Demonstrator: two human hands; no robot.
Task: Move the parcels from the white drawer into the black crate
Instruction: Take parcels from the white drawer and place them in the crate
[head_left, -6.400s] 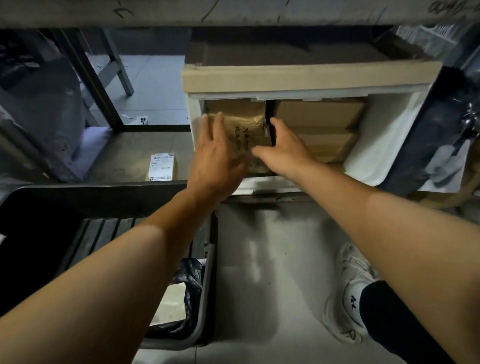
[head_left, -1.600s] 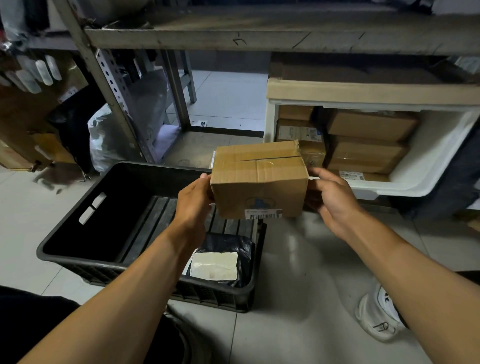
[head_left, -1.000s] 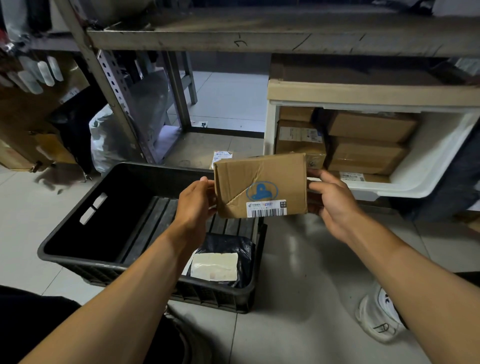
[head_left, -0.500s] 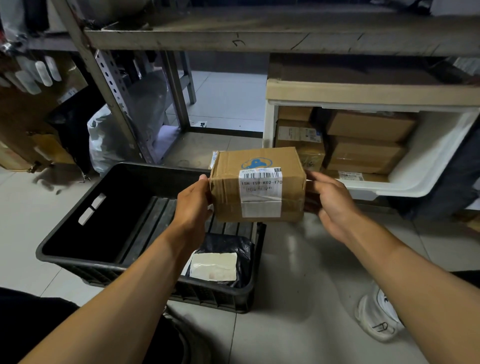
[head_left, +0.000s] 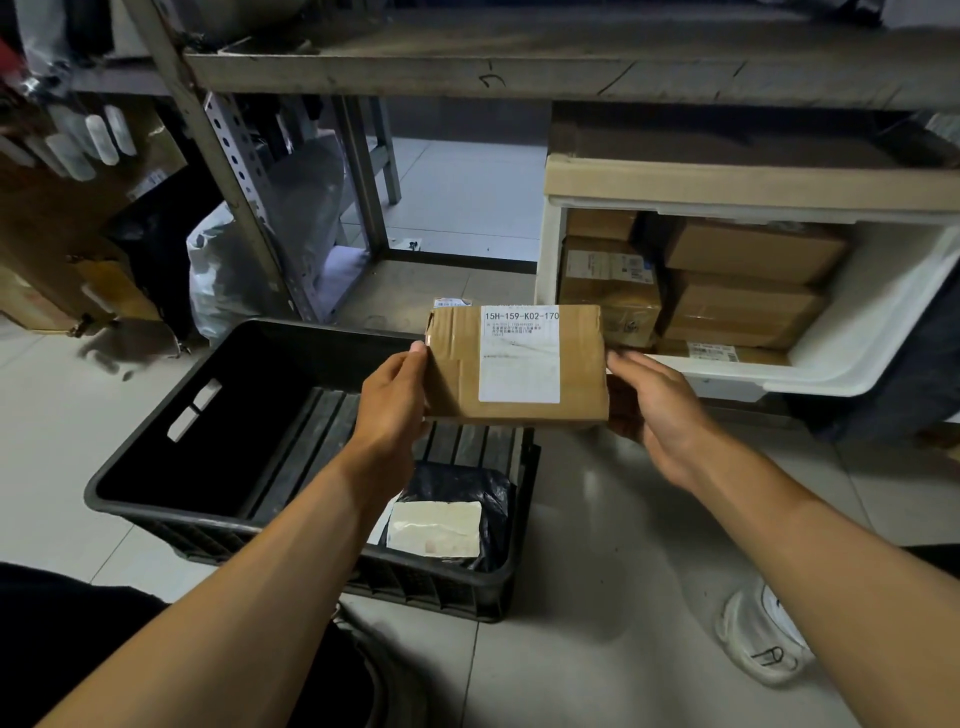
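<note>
A brown cardboard parcel (head_left: 517, 364) with a white address label facing me hangs in the air above the far right corner of the black crate (head_left: 156, 457). My left hand (head_left: 392, 402) grips its left end and my right hand (head_left: 657, 410) grips its right end. A black bagged parcel (head_left: 457, 514) with a pale label lies in the crate's near right corner. The white drawer (head_left: 857, 332) stands pulled out at the right under the shelf, with several brown parcels (head_left: 737, 296) stacked inside.
A metal shelf (head_left: 519, 67) spans the top, its perforated post (head_left: 228, 171) just behind the crate. Bags and cartons (head_left: 228, 270) crowd the left. A small labelled packet (head_left: 452, 302) lies on the low shelf board. My white shoe (head_left: 758, 644) is at the lower right.
The parcel came out of the drawer and now hangs over the crate. Over the last second both hands have rolled it, so its label face has turned fully toward me.
</note>
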